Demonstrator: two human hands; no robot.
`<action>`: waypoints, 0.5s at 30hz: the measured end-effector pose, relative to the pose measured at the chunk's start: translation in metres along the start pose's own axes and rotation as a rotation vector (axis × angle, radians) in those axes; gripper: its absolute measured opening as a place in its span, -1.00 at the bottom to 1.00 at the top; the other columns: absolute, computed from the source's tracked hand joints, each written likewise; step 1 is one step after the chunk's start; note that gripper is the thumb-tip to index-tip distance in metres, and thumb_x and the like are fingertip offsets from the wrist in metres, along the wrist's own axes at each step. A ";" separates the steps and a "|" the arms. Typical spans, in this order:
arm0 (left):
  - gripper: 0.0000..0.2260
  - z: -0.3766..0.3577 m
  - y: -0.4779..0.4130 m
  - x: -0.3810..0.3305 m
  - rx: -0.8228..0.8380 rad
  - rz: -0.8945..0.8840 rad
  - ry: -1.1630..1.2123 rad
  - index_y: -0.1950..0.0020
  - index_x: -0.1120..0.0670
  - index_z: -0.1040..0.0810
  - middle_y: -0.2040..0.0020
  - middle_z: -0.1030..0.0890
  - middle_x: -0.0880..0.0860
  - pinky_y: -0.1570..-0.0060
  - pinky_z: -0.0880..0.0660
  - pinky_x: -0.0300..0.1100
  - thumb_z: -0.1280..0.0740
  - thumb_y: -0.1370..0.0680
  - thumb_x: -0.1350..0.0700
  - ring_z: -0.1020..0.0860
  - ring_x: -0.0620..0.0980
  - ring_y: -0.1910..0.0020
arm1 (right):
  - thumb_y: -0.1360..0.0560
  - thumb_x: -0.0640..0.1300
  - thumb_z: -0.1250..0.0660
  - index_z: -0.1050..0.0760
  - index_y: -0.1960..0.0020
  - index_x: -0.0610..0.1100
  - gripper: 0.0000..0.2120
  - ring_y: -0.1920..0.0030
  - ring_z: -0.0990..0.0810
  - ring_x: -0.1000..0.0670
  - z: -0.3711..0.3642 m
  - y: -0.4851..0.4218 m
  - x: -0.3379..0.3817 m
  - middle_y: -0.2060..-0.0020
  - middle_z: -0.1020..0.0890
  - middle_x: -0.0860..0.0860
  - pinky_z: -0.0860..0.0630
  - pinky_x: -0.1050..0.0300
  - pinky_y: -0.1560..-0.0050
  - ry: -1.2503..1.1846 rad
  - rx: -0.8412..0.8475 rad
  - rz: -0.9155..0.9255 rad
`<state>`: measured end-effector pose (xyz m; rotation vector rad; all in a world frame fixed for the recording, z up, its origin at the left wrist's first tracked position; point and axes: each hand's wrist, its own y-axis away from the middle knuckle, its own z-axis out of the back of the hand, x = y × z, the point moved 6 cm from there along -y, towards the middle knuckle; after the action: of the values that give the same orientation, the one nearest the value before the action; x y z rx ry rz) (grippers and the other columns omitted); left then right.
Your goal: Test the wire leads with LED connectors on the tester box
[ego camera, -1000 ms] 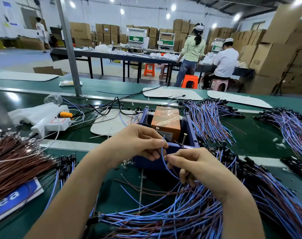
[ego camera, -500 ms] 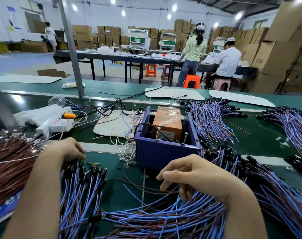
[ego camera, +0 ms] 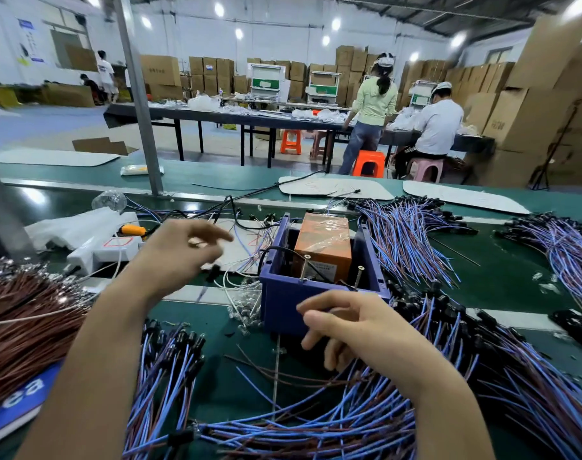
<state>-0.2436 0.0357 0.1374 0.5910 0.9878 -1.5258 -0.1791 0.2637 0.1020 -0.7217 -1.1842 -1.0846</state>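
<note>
The tester box (ego camera: 283, 303) is a blue open bin at the middle of the bench, with an orange block (ego camera: 322, 240) inside and two upright screw contacts (ego camera: 305, 267) at its near rim. My right hand (ego camera: 359, 327) hovers just in front of the box. Its thumb and forefinger are pinched together and its other fingers curl into the big pile of blue and brown wire leads (ego camera: 316, 426). My left hand (ego camera: 180, 254) is blurred, left of the box, fingers loosely spread. A blurred black connector (ego camera: 213, 270) on a blue lead shows under its fingertips; I cannot tell whether the hand holds it.
A neat bundle of leads with black connectors (ego camera: 163, 370) lies at the near left, beside a heap of brown wires (ego camera: 20, 327). A white power strip (ego camera: 107, 250) sits at the left. More lead bundles (ego camera: 405, 240) spread right of the box. A metal post (ego camera: 140, 104) stands behind.
My left hand has left the near-left bundle and swung up and right toward the box. My right hand has risen slightly from the pile to the box's front wall.
</note>
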 end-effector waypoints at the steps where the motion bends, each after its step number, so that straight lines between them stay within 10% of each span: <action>1: -0.74 -0.006 0.008 -0.027 -0.012 -0.140 0.000 0.13 -0.11 -0.67 0.27 -0.64 -0.17 0.27 -0.46 -0.40 -0.39 -0.48 0.28 -0.55 -0.21 0.33 | -0.51 -0.07 -0.37 -0.58 -0.07 -0.09 -0.83 0.49 -0.51 0.02 -0.003 -0.003 0.004 0.38 -0.65 -0.03 -0.45 0.24 0.44 -0.039 -0.030 0.032; 6: -0.87 -0.053 0.026 -0.068 0.140 -0.324 -0.103 0.10 -0.08 -0.64 0.19 -0.64 -0.18 0.18 -0.39 -0.51 -0.39 -0.50 0.16 -0.57 -0.23 0.13 | -0.49 0.02 -0.41 -0.50 -0.23 -0.03 -0.65 0.49 -0.51 0.03 -0.037 -0.014 0.008 0.43 -0.61 0.00 -0.46 0.22 0.44 -0.044 0.065 0.034; 12: -0.68 -0.024 -0.010 0.070 0.145 0.425 -0.694 -0.28 0.03 -0.48 -0.32 -0.44 0.19 -0.29 -0.37 0.04 -0.34 -0.54 0.04 -0.43 0.20 -0.28 | -0.53 -0.01 -0.36 -0.60 -0.03 -0.02 -0.87 0.42 -0.56 0.03 -0.025 -0.008 0.000 0.40 -0.62 0.00 -0.50 0.25 0.37 0.069 0.065 -0.025; 15: -0.83 -0.018 -0.006 0.109 0.307 0.537 -0.634 -0.07 0.10 -0.63 -0.13 -0.63 0.17 -0.09 -0.48 -0.15 -0.40 -0.49 0.23 -0.57 0.12 -0.12 | -0.54 -0.02 -0.34 -0.60 -0.04 -0.02 -0.87 0.41 -0.56 0.04 -0.017 -0.005 0.000 0.40 -0.63 0.01 -0.49 0.26 0.36 0.059 0.037 -0.035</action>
<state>-0.2744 -0.0076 0.0409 0.4822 0.0907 -1.2508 -0.1772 0.2465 0.0973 -0.6380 -1.1672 -1.1031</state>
